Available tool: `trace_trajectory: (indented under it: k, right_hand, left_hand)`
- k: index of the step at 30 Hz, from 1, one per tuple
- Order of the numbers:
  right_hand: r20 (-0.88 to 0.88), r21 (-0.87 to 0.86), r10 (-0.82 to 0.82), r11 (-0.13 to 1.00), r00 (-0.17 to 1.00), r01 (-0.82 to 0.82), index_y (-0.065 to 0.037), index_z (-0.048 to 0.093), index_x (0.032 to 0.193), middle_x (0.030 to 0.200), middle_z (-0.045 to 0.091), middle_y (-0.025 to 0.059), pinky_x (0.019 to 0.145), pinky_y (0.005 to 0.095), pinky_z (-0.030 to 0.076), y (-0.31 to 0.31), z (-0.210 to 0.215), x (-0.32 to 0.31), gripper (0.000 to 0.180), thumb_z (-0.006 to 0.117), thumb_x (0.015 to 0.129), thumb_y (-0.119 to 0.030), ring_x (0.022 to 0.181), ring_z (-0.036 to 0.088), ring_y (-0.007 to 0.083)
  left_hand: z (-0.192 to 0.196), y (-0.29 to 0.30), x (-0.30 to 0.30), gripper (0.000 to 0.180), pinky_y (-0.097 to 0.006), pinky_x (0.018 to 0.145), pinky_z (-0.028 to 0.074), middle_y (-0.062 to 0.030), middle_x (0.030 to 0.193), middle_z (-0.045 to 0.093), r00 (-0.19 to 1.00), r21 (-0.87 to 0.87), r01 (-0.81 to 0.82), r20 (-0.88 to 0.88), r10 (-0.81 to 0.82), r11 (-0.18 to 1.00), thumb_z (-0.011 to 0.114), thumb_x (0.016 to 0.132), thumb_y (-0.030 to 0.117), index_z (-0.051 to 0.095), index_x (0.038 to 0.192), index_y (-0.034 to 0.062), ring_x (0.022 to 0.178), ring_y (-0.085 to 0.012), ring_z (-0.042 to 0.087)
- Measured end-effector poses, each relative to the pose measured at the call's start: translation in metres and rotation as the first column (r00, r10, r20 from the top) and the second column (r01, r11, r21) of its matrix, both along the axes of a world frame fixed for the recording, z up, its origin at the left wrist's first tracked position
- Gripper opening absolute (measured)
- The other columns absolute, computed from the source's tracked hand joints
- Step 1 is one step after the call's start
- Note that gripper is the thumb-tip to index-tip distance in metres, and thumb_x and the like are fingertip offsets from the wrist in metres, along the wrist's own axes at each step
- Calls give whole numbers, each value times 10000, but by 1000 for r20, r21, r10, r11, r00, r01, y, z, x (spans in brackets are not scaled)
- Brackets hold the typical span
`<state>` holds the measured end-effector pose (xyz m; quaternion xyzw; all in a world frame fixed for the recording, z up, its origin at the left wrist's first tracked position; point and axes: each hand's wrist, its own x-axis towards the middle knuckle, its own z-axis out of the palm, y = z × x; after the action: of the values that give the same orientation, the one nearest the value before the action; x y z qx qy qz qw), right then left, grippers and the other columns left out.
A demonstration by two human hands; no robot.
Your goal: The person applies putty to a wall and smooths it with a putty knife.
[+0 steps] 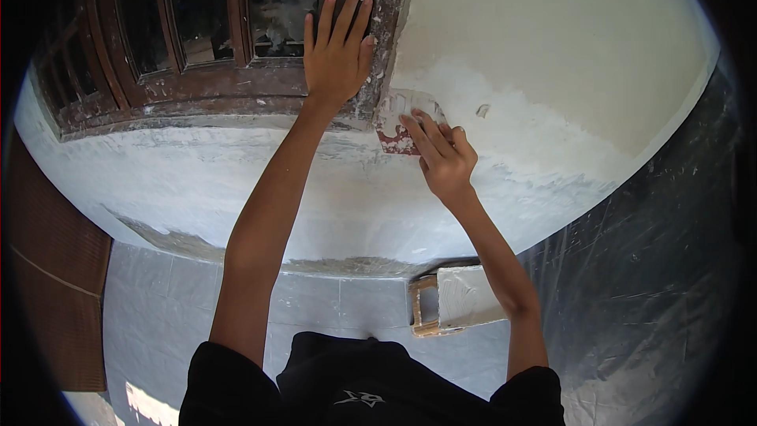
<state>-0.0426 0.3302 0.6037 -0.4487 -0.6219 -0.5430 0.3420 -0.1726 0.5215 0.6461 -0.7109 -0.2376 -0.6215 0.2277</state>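
Observation:
My left hand (337,59) lies flat with its fingers stretched out on the corner of a brown wooden window frame (213,88), whose paint is worn and spotted with white. To the right of that corner, my right hand (446,159) grips a reddish putty scraper (400,142) caked with pale filler. The scraper's blade meets the wall (347,170) just below the frame's corner. Fresh-looking white filler covers the wall below and beside the window, while higher up on the right the surface is cream. A small raised lump (482,110) shows right of the scraper.
Below my right forearm, a pale board (467,293) smeared with filler rests beside a wooden frame (418,323). Grey sheeting (339,304) covers the floor. A dark plastic sheet (631,268) spreads along the right. At the far left stands a brown ribbed panel (59,268).

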Motion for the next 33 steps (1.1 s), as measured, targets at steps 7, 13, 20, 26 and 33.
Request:
trace_trajectory:
  k: [7, 13, 20, 26, 33]
  right_hand:
    - [-28, 168, 37, 985, 999, -32, -157, 758, 1081, 1055, 740, -14, 583, 218, 510, 14, 60, -17, 395, 706, 729, 15, 634, 444, 143]
    - [-39, -47, 5, 999, 999, -6, -173, 749, 1111, 1076, 738, -24, 569, 215, 499, 5, -21, -6, 424, 666, 769, 63, 602, 449, 144]
    - [-36, 197, 17, 980, 999, -10, -179, 745, 1127, 1129, 727, -12, 583, 219, 510, 21, 56, -11, 436, 665, 770, 58, 609, 443, 150]
    - [7, 23, -19, 1000, 1000, 19, -191, 750, 1124, 1151, 721, -28, 593, 205, 522, 15, -26, -5, 431, 687, 767, 43, 632, 478, 158]
    - [-15, 206, -56, 977, 998, 58, -205, 754, 1123, 1122, 730, -15, 637, 225, 547, 27, 54, -5, 427, 685, 769, 22, 617, 487, 140]
  left_hand:
    - [1, -3, -5, 511, -566, 1169, 179, -24, 1605, 294, 1000, 1, -15, -4, 15, 1000, 403, 1007, 296, 406, 1507, 189, 1481, -326, 226]
    - [0, -1, 0, 507, -562, 1169, 171, -31, 1602, 302, 1000, 8, -15, 5, 14, 1000, 402, 1008, 295, 415, 1503, 188, 1478, -324, 235]
    - [3, -1, -4, 515, -565, 1169, 167, -32, 1606, 293, 1000, 13, -19, 6, 19, 1000, 399, 1006, 288, 401, 1511, 188, 1480, -322, 229]
    - [-1, -2, -1, 520, -560, 1172, 162, -21, 1610, 283, 1000, 2, -19, -8, 19, 1000, 392, 1010, 281, 380, 1522, 193, 1480, -326, 225]
    - [6, -6, -1, 527, -566, 1170, 163, -24, 1609, 285, 1000, -4, -25, -11, 25, 1000, 397, 1005, 296, 383, 1520, 185, 1480, -328, 225]
